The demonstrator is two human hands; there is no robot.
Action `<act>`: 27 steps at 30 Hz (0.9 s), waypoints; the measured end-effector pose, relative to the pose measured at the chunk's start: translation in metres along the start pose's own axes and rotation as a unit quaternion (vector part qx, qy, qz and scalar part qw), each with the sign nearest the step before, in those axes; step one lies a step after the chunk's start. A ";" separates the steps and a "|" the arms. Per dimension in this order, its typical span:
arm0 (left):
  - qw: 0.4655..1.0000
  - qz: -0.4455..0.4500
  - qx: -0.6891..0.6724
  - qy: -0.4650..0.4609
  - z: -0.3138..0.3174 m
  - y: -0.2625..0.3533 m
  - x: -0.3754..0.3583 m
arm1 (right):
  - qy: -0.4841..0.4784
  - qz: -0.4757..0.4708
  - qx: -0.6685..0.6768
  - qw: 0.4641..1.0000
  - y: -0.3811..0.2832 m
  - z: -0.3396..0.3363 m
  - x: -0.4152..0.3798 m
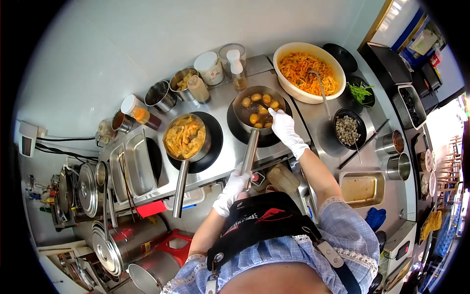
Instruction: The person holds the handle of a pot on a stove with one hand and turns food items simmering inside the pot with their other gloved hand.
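Left hand (235, 185) closed around the saucepan (259, 110) handle; pan holds round brown pieces in broth. Right hand (283, 125), fingers curled, apparently grips a utensil over it.

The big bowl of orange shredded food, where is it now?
In the head view, the bowl sits at the upper right of the counter, just right of the pan of round balls.

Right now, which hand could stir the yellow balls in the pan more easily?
Probably the right hand: it is already over the pan, apparently holding a utensil among the balls. The left hand grips the pan's handle.
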State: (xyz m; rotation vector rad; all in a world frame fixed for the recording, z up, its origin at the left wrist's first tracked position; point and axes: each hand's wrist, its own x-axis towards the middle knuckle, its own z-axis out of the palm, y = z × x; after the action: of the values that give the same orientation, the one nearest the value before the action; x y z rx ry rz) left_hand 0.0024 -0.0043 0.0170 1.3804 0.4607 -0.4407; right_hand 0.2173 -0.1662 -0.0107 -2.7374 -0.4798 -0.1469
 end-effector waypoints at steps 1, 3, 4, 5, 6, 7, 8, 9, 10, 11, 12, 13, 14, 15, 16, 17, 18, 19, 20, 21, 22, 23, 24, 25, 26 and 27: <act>1.000 -0.001 0.002 0.001 0.000 0.000 0.000 | 0.013 -0.009 0.008 1.000 0.003 -0.005 0.000; 1.000 -0.002 0.003 0.002 0.000 -0.001 0.001 | 0.027 -0.008 0.015 0.999 0.009 -0.017 -0.001; 1.000 0.002 0.006 -0.002 -0.001 -0.003 0.003 | 0.031 -0.010 0.012 0.999 0.012 -0.025 -0.002; 1.000 0.005 0.010 -0.006 -0.003 -0.005 0.005 | 0.037 -0.015 0.018 0.999 0.016 -0.032 -0.001; 1.000 0.004 0.009 -0.007 -0.003 -0.008 0.006 | 0.039 -0.022 0.023 0.999 0.019 -0.041 -0.002; 1.000 0.008 0.006 -0.006 -0.004 -0.010 0.007 | 0.042 -0.029 0.027 0.998 0.020 -0.052 -0.004; 1.000 0.011 0.003 -0.005 -0.005 -0.012 0.008 | 0.021 -0.030 0.012 0.999 0.022 -0.063 -0.004; 1.000 0.011 0.004 -0.006 -0.004 -0.012 0.009 | 0.009 -0.034 0.001 0.999 0.022 -0.074 -0.006; 1.000 0.011 0.002 0.000 -0.004 -0.012 0.009 | -0.009 -0.038 -0.011 0.999 0.023 -0.083 -0.008; 1.000 0.012 0.000 0.006 -0.004 -0.012 0.009 | -0.027 -0.041 -0.024 0.998 0.024 -0.092 -0.009; 1.000 0.012 0.000 0.006 -0.004 -0.012 0.009 | -0.027 -0.041 -0.024 0.998 0.024 -0.101 -0.010; 1.000 0.013 -0.004 0.000 -0.004 -0.012 0.009 | -0.057 -0.053 -0.053 0.996 0.024 -0.109 -0.012; 1.000 0.014 -0.008 -0.006 -0.005 -0.012 0.009 | -0.087 -0.064 -0.082 0.991 0.022 -0.116 -0.014; 1.000 0.014 -0.009 -0.005 -0.004 -0.011 0.008 | -0.087 -0.065 -0.082 0.991 0.020 -0.122 -0.015; 1.000 0.009 -0.012 -0.007 -0.004 -0.009 0.007 | -0.112 -0.069 -0.091 0.987 0.018 -0.126 -0.017; 1.000 0.005 -0.015 -0.008 -0.003 -0.008 0.006 | -0.137 -0.074 -0.100 0.983 0.017 -0.129 -0.018; 1.000 0.006 -0.015 -0.008 -0.003 -0.008 0.006 | -0.137 -0.074 -0.099 0.983 0.014 -0.129 -0.019; 1.000 0.004 -0.014 -0.007 -0.004 -0.008 0.006 | -0.157 -0.070 -0.103 0.980 0.011 -0.129 -0.019; 1.000 0.002 -0.012 -0.007 -0.003 -0.008 0.006 | -0.177 -0.066 -0.107 0.976 0.009 -0.128 -0.019; 1.000 0.002 -0.012 -0.006 -0.003 -0.008 0.006 | -0.177 -0.066 -0.106 0.976 0.008 -0.126 -0.020; 1.000 0.004 -0.014 -0.007 -0.003 -0.008 0.006 | -0.182 -0.065 -0.103 0.976 0.008 -0.120 -0.019; 1.000 0.007 -0.016 -0.007 -0.003 -0.008 0.006 | -0.188 -0.065 -0.100 0.975 0.009 -0.113 -0.020; 1.000 0.007 -0.015 -0.006 -0.003 -0.008 0.006 | -0.187 -0.085 -0.116 0.972 0.010 -0.103 -0.021; 1.000 0.009 -0.020 -0.004 -0.002 -0.009 0.006 | -0.174 -0.107 -0.120 0.972 0.008 -0.094 -0.024; 1.000 0.011 -0.024 0.000 -0.002 -0.009 0.007 | -0.168 -0.122 -0.113 0.972 0.006 -0.085 -0.026; 1.000 0.012 -0.024 0.001 -0.002 -0.007 0.006 | -0.163 -0.137 -0.107 0.971 -0.001 -0.083 -0.029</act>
State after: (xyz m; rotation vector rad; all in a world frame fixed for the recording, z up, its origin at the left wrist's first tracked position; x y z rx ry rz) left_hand 0.0034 -0.0033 0.0077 1.3390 0.4533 -0.4061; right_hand 0.1869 -0.2043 0.0621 -2.9017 -0.9857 0.1985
